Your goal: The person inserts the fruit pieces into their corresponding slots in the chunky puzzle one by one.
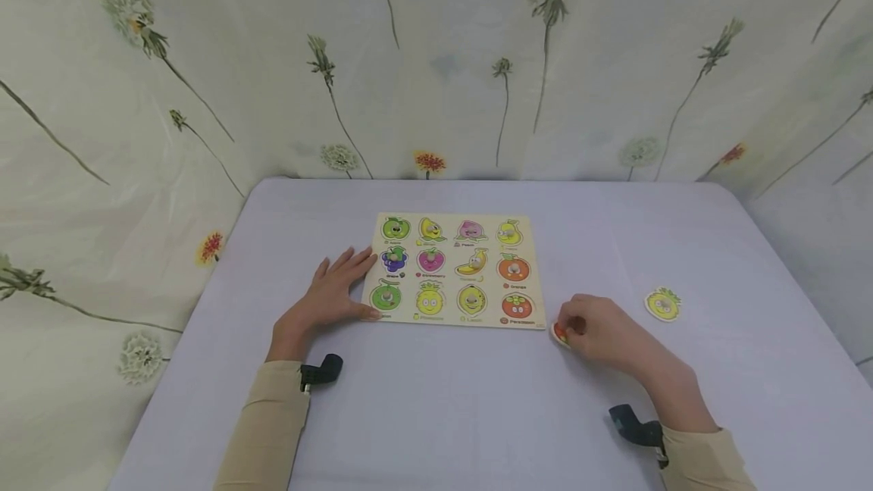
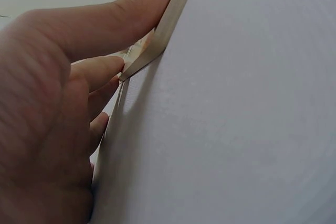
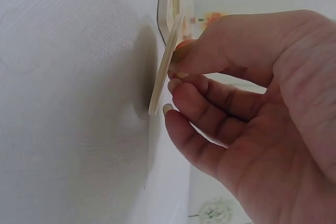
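Note:
A wooden fruit puzzle board (image 1: 455, 323) lies on the table, printed with rows of cartoon fruits, several bearing small knobs. My left hand (image 1: 332, 294) rests at its left edge with fingers spread; in the left wrist view the thumb (image 2: 115, 27) lies along the board's near edge. Just off the board's near right corner, my right hand (image 1: 603, 330) pinches a red fruit puzzle piece (image 1: 561, 334). The right wrist view shows this thin wooden piece (image 3: 164, 74) edge-on and tilted, close over the cloth. Fingertips hide most of its face.
A yellow pineapple puzzle piece (image 1: 663, 304) lies on the white tablecloth (image 1: 443, 415) to the right of my right hand. Behind the table hangs a dandelion-patterned curtain (image 1: 436, 97). Each wrist carries a black camera mount (image 1: 636, 426).

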Tool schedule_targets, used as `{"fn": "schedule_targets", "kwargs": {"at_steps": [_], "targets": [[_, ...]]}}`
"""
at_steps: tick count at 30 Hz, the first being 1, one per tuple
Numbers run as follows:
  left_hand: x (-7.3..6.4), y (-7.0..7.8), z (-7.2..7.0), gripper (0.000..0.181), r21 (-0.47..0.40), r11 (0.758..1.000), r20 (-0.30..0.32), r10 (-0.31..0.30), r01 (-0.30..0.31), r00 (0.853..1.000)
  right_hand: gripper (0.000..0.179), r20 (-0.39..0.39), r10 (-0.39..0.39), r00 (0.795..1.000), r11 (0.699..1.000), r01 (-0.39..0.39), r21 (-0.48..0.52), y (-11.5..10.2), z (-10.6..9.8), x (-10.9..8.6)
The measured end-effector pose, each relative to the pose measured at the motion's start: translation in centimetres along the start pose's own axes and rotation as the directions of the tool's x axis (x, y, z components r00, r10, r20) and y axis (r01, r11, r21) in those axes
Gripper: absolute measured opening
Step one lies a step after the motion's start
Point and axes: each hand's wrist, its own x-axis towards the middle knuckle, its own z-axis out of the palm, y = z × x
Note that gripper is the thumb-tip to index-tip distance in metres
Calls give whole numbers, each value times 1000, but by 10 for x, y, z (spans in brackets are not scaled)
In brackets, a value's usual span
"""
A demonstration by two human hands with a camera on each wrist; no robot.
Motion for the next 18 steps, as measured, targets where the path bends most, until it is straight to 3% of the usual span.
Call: {"fn": "schedule_targets", "kwargs": {"at_steps": [18], "targets": [[-2, 3, -2, 110, -9, 1000, 8, -3, 3, 1000, 8, -2, 8, 1000, 1000, -8, 6, -13, -4, 9]]}}
